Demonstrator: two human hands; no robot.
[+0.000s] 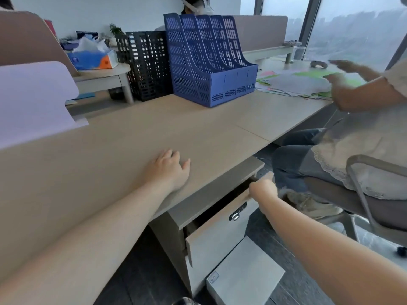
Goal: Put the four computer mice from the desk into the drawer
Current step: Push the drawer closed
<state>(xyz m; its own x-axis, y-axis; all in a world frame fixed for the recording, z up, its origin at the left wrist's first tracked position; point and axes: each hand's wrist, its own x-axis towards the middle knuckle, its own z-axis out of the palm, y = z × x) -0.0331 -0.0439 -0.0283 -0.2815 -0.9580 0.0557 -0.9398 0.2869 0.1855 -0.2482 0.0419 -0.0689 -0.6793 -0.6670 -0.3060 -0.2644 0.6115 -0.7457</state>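
My left hand (168, 170) lies flat on the light wooden desk (114, 146), fingers spread, holding nothing. Below the desk edge my right hand (263, 188) grips the top edge of the drawer front (220, 234). The drawer stands slightly open, and its inside is dark and hidden. A small lock (237, 212) sits near the top of the drawer front. I see no computer mouse on the desk near me. A grey object (318, 64) that may be a mouse lies far right by the window.
A blue file rack (209, 62) and a black mesh rack (147, 64) stand at the back of the desk. A tissue box (92, 59) sits on a shelf at left. A seated person (356, 133) with papers (297, 82) is at right. A grey box (244, 276) lies on the floor.
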